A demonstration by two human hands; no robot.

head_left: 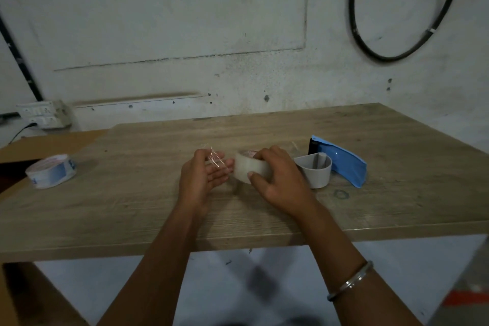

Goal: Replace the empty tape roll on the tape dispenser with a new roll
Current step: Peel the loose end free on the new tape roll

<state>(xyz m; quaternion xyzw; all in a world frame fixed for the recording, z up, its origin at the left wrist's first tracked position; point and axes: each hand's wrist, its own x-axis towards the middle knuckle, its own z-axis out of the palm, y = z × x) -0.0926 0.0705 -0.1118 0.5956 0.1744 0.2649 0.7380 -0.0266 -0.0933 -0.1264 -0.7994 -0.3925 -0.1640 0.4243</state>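
Note:
My right hand [275,180] grips a whitish tape roll [247,170] just above the middle of the wooden table [158,209]. My left hand [205,176] is beside it, pinching a clear strip of film or tape [215,159] that sticks up from the fingers. The blue tape dispenser [341,160] lies on its side to the right, with a grey round hub [315,169] at its near end. Another roll with a white and blue wrapper [51,171] lies at the table's left edge.
A brown cardboard sheet [50,144] lies at the left, partly under the wrapped roll. A switch box [43,114] and a black cable loop [397,21] hang on the wall behind. The table's front edge runs just below my wrists.

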